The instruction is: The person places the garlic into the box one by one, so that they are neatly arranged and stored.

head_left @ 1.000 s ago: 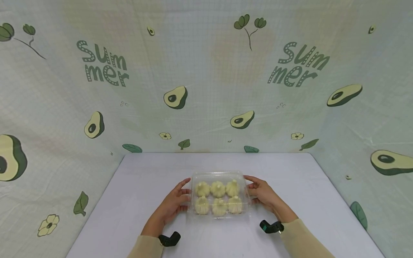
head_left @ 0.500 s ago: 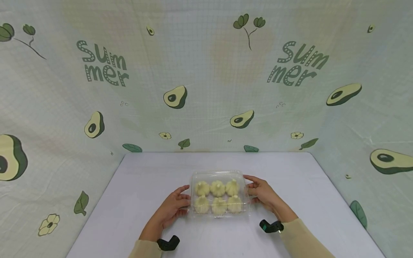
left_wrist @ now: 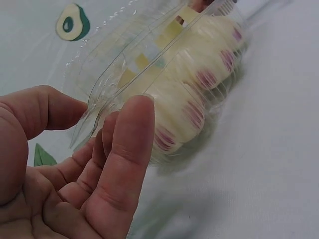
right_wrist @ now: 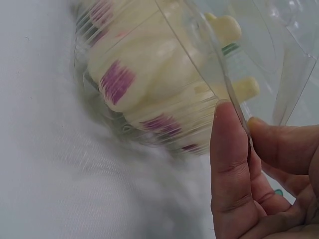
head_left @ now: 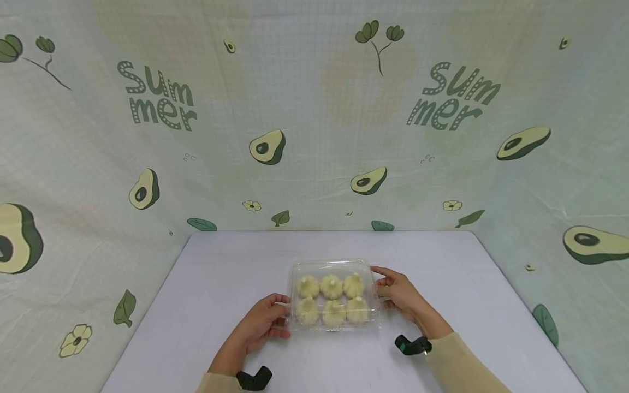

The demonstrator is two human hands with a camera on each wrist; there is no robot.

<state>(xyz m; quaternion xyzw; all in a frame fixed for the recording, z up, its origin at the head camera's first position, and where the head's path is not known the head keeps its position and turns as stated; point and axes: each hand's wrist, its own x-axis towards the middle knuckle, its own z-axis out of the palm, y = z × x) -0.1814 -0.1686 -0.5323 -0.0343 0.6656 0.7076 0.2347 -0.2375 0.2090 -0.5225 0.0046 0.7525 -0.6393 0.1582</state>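
A clear plastic clamshell box (head_left: 334, 266) sits on the table, holding several pale garlic bulbs (head_left: 332, 286) in two rows. Purple streaks mark the bulbs (left_wrist: 174, 107) in the left wrist view. At the box's left edge, toward its near corner, is my left hand (head_left: 262, 322); its thumb and fingers are spread on either side of the thin plastic rim, with fingertips right at the edge. On the opposite side, my right hand (head_left: 400, 295) pinches the rim (right_wrist: 234, 102) between thumb and finger. The lid lies over the bulbs.
A white-covered table (head_left: 236, 256) spreads around the box. Behind it and at both sides hangs a pale cloth (head_left: 314, 109) printed with avocados, leaves and lettering. Black wrist-worn devices (head_left: 254, 377) sit at both wrists, below beige sleeves (head_left: 464, 363).
My left hand has slid toward me along the box's left edge, from about its middle to the near corner. The right hand and the box have stayed in place.
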